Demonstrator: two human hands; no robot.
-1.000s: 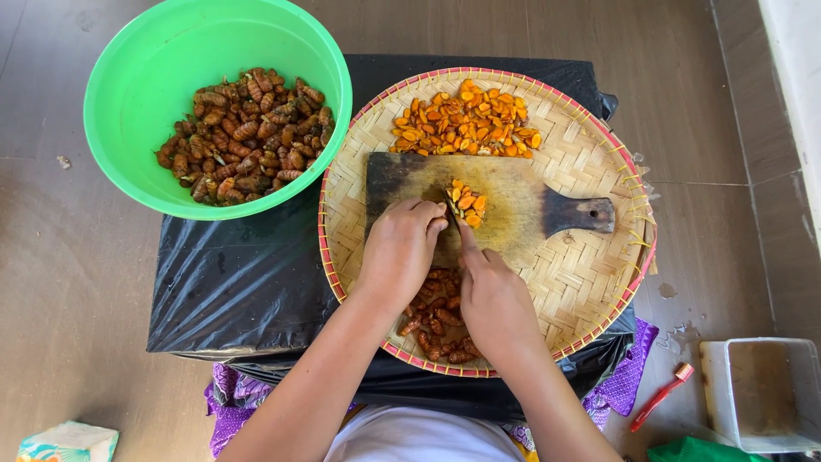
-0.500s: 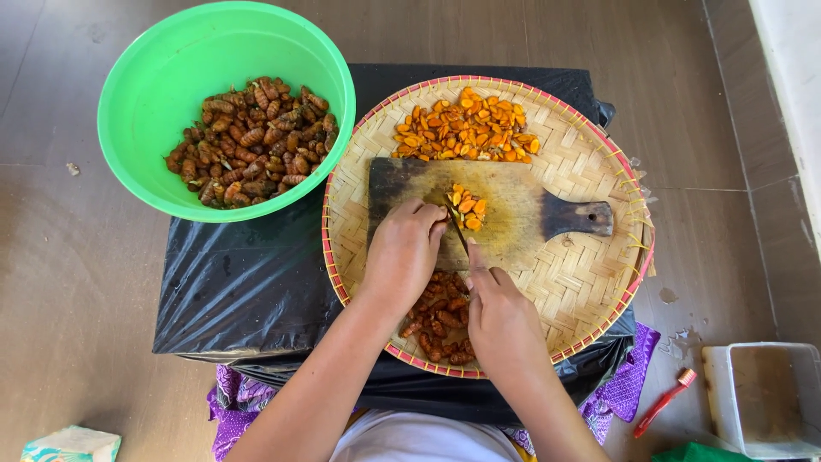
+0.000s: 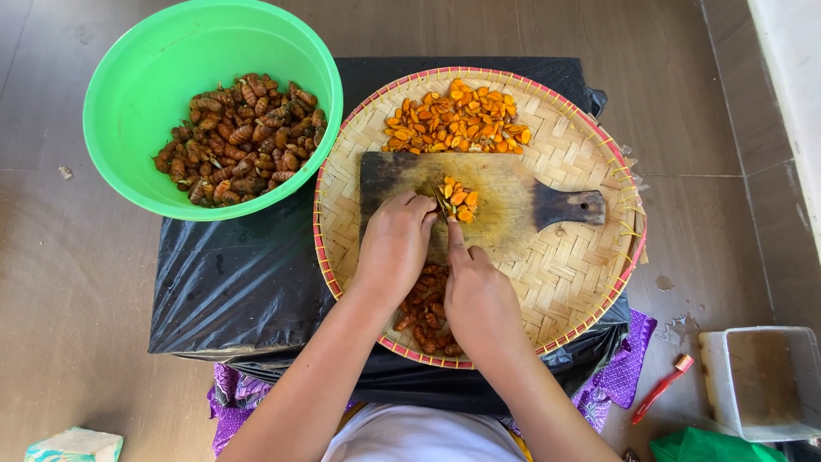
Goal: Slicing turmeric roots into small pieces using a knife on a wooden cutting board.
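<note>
A round woven bamboo tray (image 3: 581,282) holds a dark wooden cutting board (image 3: 513,214). My left hand (image 3: 395,248) presses a piece of root down on the board, right beside a small heap of orange slices (image 3: 459,199). My right hand (image 3: 479,295) grips a knife whose blade is mostly hidden between the two hands, forefinger stretched along it. A bigger pile of orange cut pieces (image 3: 453,120) lies at the tray's far side. Whole brown roots (image 3: 423,312) sit on the tray's near side, partly under my hands.
A green plastic bowl (image 3: 154,68) with many brown roots (image 3: 239,137) stands at the upper left, on black plastic sheeting (image 3: 239,282). At the lower right are a white plastic tub (image 3: 761,385) and a red toothbrush (image 3: 660,387) on the tiled floor.
The hands have stayed on the board with small cutting motions; my right hand has shifted slightly. The view has drifted a little.
</note>
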